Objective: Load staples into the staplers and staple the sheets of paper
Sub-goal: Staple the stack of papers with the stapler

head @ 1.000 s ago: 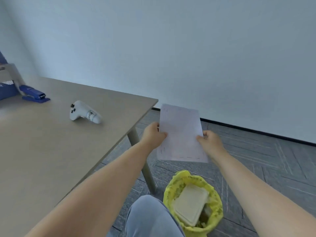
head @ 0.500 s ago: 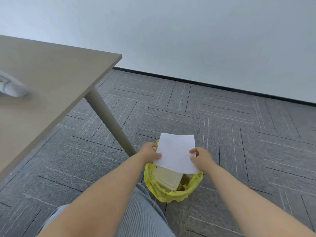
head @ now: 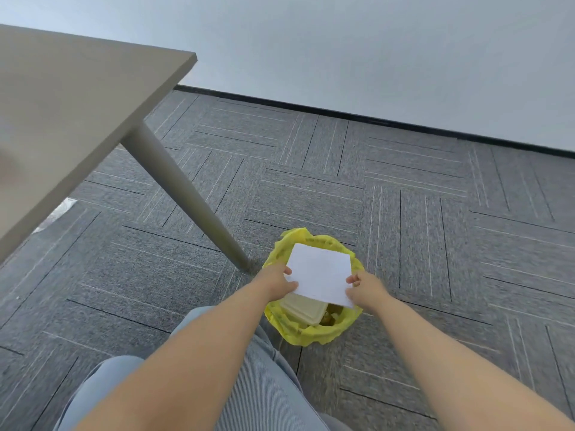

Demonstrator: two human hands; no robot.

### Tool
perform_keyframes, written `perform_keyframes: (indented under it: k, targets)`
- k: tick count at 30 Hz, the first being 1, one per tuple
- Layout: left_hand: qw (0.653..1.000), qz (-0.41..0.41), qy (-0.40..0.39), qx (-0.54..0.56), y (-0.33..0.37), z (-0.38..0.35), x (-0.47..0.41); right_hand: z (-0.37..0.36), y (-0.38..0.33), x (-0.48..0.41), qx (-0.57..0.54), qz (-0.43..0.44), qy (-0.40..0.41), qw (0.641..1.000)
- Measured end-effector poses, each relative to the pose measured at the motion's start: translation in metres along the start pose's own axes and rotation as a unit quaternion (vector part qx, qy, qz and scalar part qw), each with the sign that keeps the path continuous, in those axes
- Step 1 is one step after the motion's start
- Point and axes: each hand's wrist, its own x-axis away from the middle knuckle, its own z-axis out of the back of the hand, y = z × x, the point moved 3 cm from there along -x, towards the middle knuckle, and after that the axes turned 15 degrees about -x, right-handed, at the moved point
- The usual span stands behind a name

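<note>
A white sheet of paper (head: pixel 320 273) hangs level just above a bin lined with a yellow bag (head: pixel 314 332) on the floor. My left hand (head: pixel 277 283) pinches the sheet's left edge. My right hand (head: pixel 365 289) pinches its right edge. Under the sheet, inside the bin, lies a pale food box (head: pixel 306 311). No stapler is in view.
The beige table (head: pixel 77 113) fills the upper left, and its slanted leg (head: pixel 186 197) meets the floor just left of the bin. Grey carpet tiles (head: pixel 435 244) run to a white wall with a black skirting. My knee in grey trousers (head: pixel 242 384) is at the bottom.
Both hands have lowered the sheet from beside the table's edge down over the bin. My view has tipped downward, so the stapler and the white controller on the table have left the frame.
</note>
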Motion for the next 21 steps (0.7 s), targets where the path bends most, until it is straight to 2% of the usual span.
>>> perform_keyframes:
  k: [4, 7, 13, 17, 21]
  targets:
    - [0.998, -0.005, -0.037, -0.05, 0.0, -0.002, 0.005, 0.004, 0.0, 0.003, 0.005, -0.009, 0.011, 1.0]
    - [0.998, -0.018, -0.015, -0.066, 0.003, 0.01, 0.014, 0.008, -0.014, 0.009, 0.011, 0.018, 0.028, 0.999]
    - [0.982, -0.058, 0.147, -0.099, 0.011, 0.07, 0.043, 0.019, -0.084, 0.041, 0.009, 0.166, 0.076, 0.983]
    - [0.957, -0.082, 0.247, -0.13, 0.015, 0.114, 0.081, 0.022, -0.141, 0.078, 0.04, 0.278, 0.116, 0.953]
    - [0.922, -0.095, 0.351, -0.137, 0.012, 0.162, 0.137, 0.016, -0.196, 0.12, 0.023, 0.365, 0.119, 0.923]
